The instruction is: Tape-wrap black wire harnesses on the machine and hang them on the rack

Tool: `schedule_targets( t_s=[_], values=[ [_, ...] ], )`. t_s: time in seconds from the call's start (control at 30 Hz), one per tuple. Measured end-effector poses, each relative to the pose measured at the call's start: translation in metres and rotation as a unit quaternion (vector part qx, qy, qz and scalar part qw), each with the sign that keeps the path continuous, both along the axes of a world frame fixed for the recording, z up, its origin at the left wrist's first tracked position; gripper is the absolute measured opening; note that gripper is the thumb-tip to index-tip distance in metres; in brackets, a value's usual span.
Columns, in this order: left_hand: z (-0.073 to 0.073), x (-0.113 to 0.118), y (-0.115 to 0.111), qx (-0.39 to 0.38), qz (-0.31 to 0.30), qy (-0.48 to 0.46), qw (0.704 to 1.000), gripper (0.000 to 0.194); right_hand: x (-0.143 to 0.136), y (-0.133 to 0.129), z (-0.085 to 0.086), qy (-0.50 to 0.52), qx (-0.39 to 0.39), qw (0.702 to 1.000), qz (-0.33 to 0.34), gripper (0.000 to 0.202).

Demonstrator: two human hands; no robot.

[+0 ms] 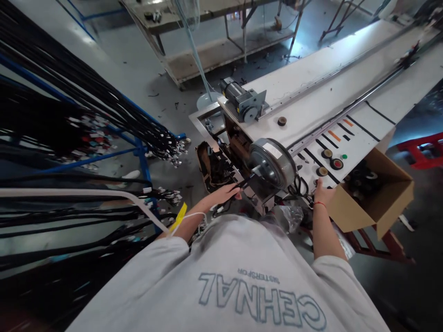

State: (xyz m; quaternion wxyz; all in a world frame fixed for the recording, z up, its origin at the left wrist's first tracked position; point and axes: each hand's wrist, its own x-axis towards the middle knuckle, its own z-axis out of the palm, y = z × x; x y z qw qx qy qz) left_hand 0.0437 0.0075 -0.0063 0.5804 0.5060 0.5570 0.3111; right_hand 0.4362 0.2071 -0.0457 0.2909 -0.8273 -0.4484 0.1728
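My left hand (232, 192) is closed around a dark cable (246, 180), just left of a round metal wheel unit (272, 162) at the near end of the long white bench. The cable's end points toward the wheel's hub. At the bench's front edge, my right hand (323, 192) has its fingers stretched out toward a tape roll (322, 172), right below it; whether they touch is unclear. Another tape roll (327, 153) and a red push button (337, 164) sit just beyond. Black cable loops (298, 185) hang between the wheel and my right hand.
An open cardboard box (360, 210) with dark items stands at right. A motor (238, 94) is mounted at the bench's end. Cable bundles (138, 120) hang from a blue rack (140, 150) at left. A bin of scraps (211, 170) stands below. Behind is a worktable (224, 53).
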Motion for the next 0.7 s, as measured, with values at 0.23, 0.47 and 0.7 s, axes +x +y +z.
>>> schedule_targets(
  t_s=[0.23, 0.47, 0.7],
  values=[
    [-0.001, 0.022, 0.027, -0.039, 0.077, -0.057, 0.995, 0.051, -0.01, -0.001, 0.02, -0.012, -0.016, 1.0, -0.012, 0.078],
    [-0.008, 0.026, 0.038, -0.212, -0.024, -0.229, 0.95, 0.051, -0.071, 0.043, 0.104, 0.016, 0.089, 0.961, 0.262, 0.052],
    [0.021, 0.004, 0.084, -0.145, 0.035, -0.041, 0.988, 0.05, -0.235, 0.093, 0.159, 0.081, -0.163, 0.827, 0.532, 0.062]
  ],
)
